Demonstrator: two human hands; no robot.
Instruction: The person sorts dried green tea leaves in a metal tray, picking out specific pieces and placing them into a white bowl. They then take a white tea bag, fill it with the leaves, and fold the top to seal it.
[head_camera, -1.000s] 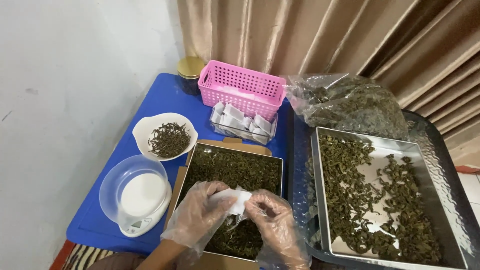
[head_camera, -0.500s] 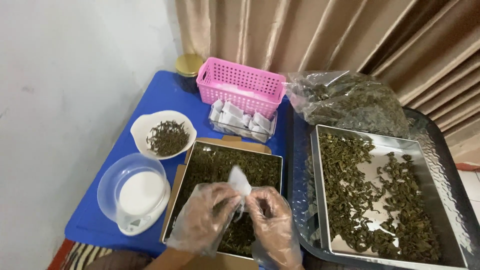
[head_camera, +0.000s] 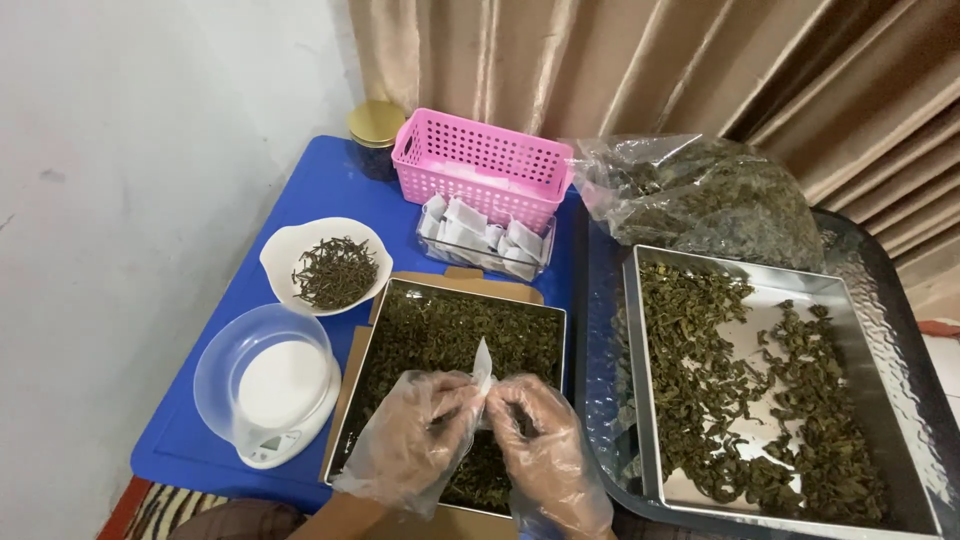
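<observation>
Left hand and right hand: both in clear plastic gloves, fingertips pinched together on a small white paper sachet, held upright over the metal tray of dried leaves. Wrists cut off below; sachet's lower part hidden by fingers.

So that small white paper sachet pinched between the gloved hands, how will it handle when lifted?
The sachet looks thin and flat, so probably very light and floppy. It stands upright only because the left hand and right hand pinch it. The loose plastic gloves may make it slippery.
</observation>
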